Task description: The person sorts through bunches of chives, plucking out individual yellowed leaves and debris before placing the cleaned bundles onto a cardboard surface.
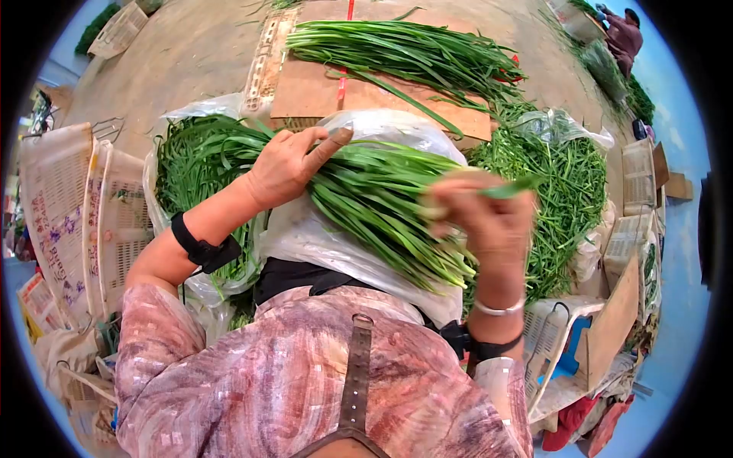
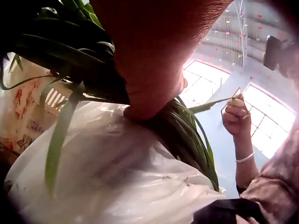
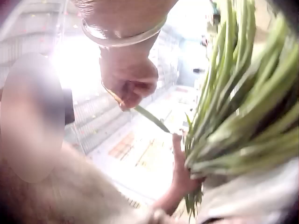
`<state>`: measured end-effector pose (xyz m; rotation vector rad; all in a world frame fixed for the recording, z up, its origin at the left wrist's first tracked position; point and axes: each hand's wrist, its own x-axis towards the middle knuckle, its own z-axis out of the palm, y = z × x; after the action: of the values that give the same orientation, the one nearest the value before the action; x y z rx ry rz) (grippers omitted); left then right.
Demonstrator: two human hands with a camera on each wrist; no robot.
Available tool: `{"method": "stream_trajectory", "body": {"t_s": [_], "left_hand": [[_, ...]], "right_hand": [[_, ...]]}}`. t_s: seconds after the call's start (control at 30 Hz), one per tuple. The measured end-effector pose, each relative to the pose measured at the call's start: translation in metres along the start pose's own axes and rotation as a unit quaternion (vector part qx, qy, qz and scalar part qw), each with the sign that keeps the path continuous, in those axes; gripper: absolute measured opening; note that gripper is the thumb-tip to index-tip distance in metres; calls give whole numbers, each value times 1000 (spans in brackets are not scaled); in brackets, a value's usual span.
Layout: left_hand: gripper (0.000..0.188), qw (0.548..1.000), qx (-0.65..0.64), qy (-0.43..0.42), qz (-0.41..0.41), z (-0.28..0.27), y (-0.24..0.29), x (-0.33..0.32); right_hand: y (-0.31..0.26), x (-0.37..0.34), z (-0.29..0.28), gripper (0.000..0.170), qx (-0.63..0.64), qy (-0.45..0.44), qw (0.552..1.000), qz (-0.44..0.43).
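A thick bunch of garlic chives lies across the person's lap on white plastic, its pale stem ends toward the right. The left hand grips the bunch near its leafy part, thumb wrapped over it in the left wrist view, index finger extended. Raised above the stem ends, the right hand is blurred in the head view. In the right wrist view this hand has curled fingers pinching a single loose chive leaf, which points toward the left hand.
Another pile of chives lies on a board ahead. Plastic-lined heaps of greens flank the lap at left and right. White crates stand at far left. Another person is at the back right.
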<state>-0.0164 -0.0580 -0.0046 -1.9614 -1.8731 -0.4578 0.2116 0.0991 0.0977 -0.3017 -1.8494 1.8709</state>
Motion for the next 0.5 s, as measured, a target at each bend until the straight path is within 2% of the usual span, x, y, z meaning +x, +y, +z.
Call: {"method": "stream_trajectory", "body": {"t_s": [0.03,0.07,0.1,0.13,0.17,0.23,0.27,0.3,0.33,0.4,0.43,0.5], "left_hand": [[64,1000,-6,18,-9,2,0,0],[64,1000,-9,26,-5,1,1,1],[64,999,-19,30,2,1,2,2],[63,1000,-8,-1,-12,1,4,3],[62,999,3,-31,-24,1,5,4],[59,999,4,-38,-8,0,5,4],[62,998,6,-65,-6,-1,4,4],[65,996,10,-93,-6,-2,4,4],[63,996,9,-92,-6,-2,4,5],[63,995,9,-95,0,-1,4,5],[63,995,11,-97,3,-1,4,6],[62,996,7,-93,5,-1,4,8]], "right_hand": [[-11,-9,-19,12,21,87,996,-27],[1,-13,-64,16,32,111,988,-107],[-7,-20,-91,21,44,175,977,-115],[-7,-32,-133,22,111,206,967,-98],[0,-42,-173,23,172,203,952,-152],[4,-71,-225,31,259,296,906,-154],[11,-85,-239,28,226,324,911,-121],[11,-92,-237,26,195,349,912,-87],[10,-95,-237,26,193,352,911,-89],[9,-97,-223,25,64,366,924,-90],[3,-92,-213,25,65,368,923,-92],[-13,-74,-192,24,1,285,953,-98]]}}
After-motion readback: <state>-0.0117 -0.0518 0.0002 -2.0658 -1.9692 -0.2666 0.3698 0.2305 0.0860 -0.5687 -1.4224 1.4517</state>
